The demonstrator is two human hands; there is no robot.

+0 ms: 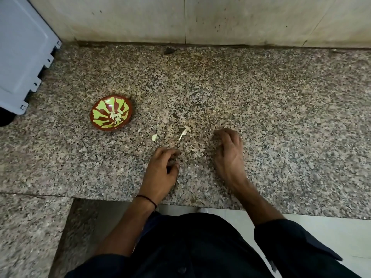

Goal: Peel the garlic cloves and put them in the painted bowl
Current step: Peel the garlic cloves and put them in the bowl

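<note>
On the counter (pixel 281 97), left of middle, sits the bowl (pixel 101 115), reddish-brown with yellow-green stripes fanning out from the centre, and a little heap of pale peeled cloves (pixel 116 117) is lying in the bottom of it. One more clove (pixel 154 137) is out on the granite, right of the bowl and well apart from it, can't tell if that one's peeled or not. Just past it there's a long curl of white skin (pixel 183 132), and some thinner scraps (pixel 194 150) lie between the two hands. Left hand (pixel 162 166) is low over the counter near the front edge, fingers loosely curled toward the thumb, and I don't see anything in them. Right hand (pixel 228 148) has its back to the camera with the fingers bent down onto the stone, so whether it's got anything under there I honestly can't tell. Thin black thread (pixel 147 200) round the left wrist, dark sleeves on both arms. Over at the far left a grey-blue box (pixel 24 57) stands against the stained tile wall (pixel 120 17).
</note>
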